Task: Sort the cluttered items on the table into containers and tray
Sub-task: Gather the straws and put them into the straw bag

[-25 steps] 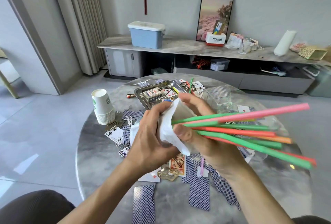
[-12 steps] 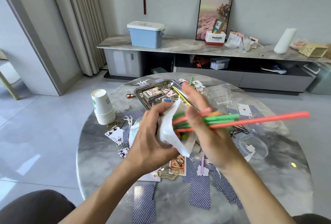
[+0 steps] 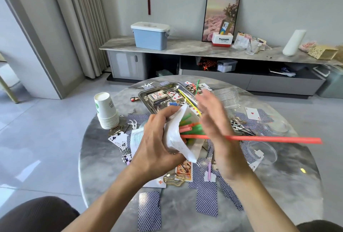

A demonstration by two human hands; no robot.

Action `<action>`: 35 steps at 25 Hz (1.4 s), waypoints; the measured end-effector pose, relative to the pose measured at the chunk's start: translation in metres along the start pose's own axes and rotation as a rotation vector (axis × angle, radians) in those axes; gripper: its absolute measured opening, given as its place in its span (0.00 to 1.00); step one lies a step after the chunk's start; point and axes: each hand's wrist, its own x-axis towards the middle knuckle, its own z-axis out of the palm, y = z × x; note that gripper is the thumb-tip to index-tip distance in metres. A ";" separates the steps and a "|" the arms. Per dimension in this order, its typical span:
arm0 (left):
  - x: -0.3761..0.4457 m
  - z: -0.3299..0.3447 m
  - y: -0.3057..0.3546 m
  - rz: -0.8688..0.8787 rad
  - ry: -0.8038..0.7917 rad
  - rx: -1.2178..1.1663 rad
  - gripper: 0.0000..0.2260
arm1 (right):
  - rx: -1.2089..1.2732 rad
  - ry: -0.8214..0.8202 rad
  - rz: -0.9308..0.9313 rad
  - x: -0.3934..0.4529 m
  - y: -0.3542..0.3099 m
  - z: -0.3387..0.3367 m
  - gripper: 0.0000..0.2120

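The straws [image 3: 187, 126] have gone nearly all the way into the white bag [image 3: 174, 135]. A second ago they stuck far out to the side in a big fan. Now only their green and pink ends peek out of the bag's mouth. One long red straw [image 3: 269, 138] is left behind and pokes way out to the right.

The left hand [image 3: 154, 139] holds the bag up above the tabletop [image 3: 278, 194], with its fingers [image 3: 167, 113] wrapped tight and pinching the bag near its open edge. The right hand [image 3: 213, 118] sits at the mouth of the bag. Its fingers are spread open and a bit blurry, so it looks to be moving. I cannot tell if it touches the red straw.

So the straws are almost sorted. The red one probably needs a push next.

Lots of mess is left. Playing cards [image 3: 206, 200] lie all over, and the metal tray [image 3: 146, 95] behind the hands has only a few things in it
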 end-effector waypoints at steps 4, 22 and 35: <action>-0.001 -0.001 0.001 0.017 0.004 0.051 0.35 | 0.117 0.380 -0.224 0.003 -0.011 -0.013 0.30; -0.001 0.003 0.004 0.028 -0.032 0.105 0.33 | 0.074 0.094 0.027 -0.002 -0.003 0.001 0.26; 0.000 0.002 0.000 0.153 -0.231 0.545 0.43 | 0.280 0.056 0.466 0.006 0.030 -0.056 0.09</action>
